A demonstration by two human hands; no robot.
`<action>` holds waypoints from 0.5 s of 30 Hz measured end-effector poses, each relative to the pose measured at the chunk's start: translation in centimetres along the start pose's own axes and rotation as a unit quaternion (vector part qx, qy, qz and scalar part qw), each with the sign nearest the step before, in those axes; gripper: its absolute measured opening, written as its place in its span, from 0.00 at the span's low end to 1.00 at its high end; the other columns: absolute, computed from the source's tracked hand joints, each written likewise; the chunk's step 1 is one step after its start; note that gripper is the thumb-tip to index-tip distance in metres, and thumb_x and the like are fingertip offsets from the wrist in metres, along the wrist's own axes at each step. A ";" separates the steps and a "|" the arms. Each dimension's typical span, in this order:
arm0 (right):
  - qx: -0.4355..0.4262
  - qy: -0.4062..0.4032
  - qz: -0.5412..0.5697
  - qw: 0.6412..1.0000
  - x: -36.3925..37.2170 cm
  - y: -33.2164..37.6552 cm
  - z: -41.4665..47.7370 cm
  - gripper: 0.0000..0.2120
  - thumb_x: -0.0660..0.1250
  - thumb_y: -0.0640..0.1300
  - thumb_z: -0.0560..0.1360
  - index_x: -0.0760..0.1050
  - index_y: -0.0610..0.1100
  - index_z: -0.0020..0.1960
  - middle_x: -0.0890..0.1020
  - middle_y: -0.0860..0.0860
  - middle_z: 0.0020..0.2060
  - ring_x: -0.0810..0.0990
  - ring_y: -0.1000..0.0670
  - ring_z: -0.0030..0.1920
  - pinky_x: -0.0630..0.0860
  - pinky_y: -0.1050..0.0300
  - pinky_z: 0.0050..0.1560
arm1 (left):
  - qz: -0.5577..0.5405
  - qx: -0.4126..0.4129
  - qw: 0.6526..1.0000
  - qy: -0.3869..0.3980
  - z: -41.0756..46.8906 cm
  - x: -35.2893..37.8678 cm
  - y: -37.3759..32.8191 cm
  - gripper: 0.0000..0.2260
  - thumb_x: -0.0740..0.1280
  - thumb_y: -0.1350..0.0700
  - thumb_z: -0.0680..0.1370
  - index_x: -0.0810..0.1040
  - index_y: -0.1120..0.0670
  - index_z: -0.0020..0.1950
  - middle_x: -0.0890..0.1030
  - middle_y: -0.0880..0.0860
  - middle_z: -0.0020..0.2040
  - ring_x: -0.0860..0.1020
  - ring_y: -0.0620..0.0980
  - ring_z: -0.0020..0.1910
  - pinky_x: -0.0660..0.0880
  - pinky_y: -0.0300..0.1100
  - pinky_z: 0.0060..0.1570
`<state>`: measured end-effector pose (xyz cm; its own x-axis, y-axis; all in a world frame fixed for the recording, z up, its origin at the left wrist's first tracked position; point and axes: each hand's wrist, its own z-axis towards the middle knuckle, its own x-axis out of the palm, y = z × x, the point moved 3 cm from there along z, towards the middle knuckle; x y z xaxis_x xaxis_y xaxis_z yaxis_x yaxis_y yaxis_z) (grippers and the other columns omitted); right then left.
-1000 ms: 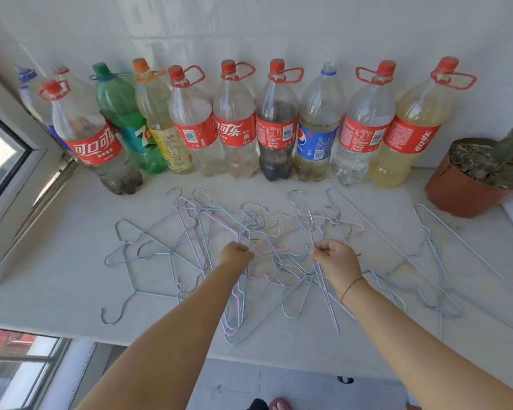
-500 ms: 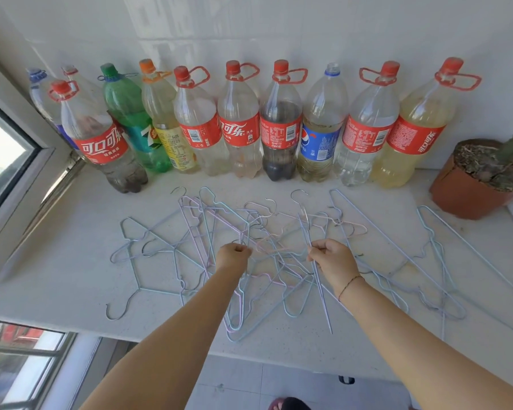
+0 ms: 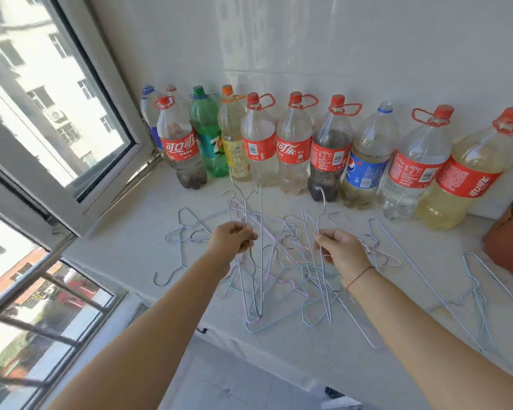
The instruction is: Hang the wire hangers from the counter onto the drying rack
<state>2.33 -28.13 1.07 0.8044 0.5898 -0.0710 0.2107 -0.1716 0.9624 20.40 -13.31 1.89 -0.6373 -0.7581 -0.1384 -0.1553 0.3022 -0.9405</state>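
Several thin wire hangers (image 3: 282,250) in pale blue, pink and grey lie tangled on the white counter (image 3: 131,241). My left hand (image 3: 233,239) grips a small bunch of hangers (image 3: 253,279) near their necks, lifted so that their hooks point up and their bases hang down to the counter's front edge. My right hand (image 3: 336,250) pinches another hanger (image 3: 323,288) by its neck, hook up, also raised. More hangers (image 3: 474,288) lie flat at the right. No drying rack is in view.
A row of large plastic drink bottles (image 3: 293,146) stands along the tiled back wall. A terracotta plant pot (image 3: 507,247) sits at the far right. An open window (image 3: 51,119) and its frame are at the left. Tiled floor shows below the counter edge.
Both hands have lifted their hangers off the pile, hooks now standing upright. The camera has tilted up and turned left, showing more of the window and wall.
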 end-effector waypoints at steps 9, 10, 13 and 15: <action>-0.053 0.146 -0.009 0.988 1.6 4.5 -4.5 0.06 0.65 0.39 0.75 0.76 0.44 0.41 0.79 0.48 0.32 0.73 0.54 0.30 0.69 0.65 0.29 | -0.064 0.046 0.990 -0.115 -12.0 -3.1 -1.3 0.06 0.67 0.60 0.77 0.79 0.55 0.40 0.82 0.48 0.31 0.77 0.43 0.29 0.74 0.31 0.31; -0.059 0.164 -0.008 0.985 1.8 4.8 -5.4 0.06 0.64 0.38 0.76 0.76 0.44 0.41 0.79 0.48 0.32 0.72 0.53 0.30 0.69 0.65 0.29 | -0.071 0.051 0.987 -0.132 -13.7 -3.3 -1.2 0.06 0.67 0.60 0.77 0.79 0.55 0.40 0.82 0.48 0.31 0.77 0.43 0.29 0.74 0.31 0.31; -0.075 0.223 -0.015 0.972 2.7 5.6 -8.4 0.05 0.64 0.37 0.76 0.76 0.43 0.41 0.79 0.47 0.33 0.72 0.52 0.31 0.68 0.66 0.26 | -0.083 0.064 0.978 -0.181 -19.3 -3.7 -0.8 0.04 0.67 0.60 0.76 0.79 0.56 0.41 0.83 0.48 0.32 0.77 0.41 0.29 0.75 0.31 0.31; -0.086 0.263 -0.015 0.961 3.4 6.1 -10.6 0.06 0.64 0.37 0.76 0.76 0.43 0.41 0.79 0.48 0.32 0.72 0.53 0.30 0.69 0.68 0.25 | -0.092 0.069 0.969 -0.217 -23.1 -4.0 -0.3 0.04 0.68 0.60 0.76 0.80 0.57 0.42 0.83 0.48 0.32 0.77 0.41 0.28 0.75 0.31 0.32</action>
<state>0.50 -18.79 9.46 0.3979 0.9174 0.0001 0.0974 -0.0423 0.9943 5.55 2.94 9.90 -0.2267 -0.9725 -0.0528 -0.1158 0.0807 -0.9900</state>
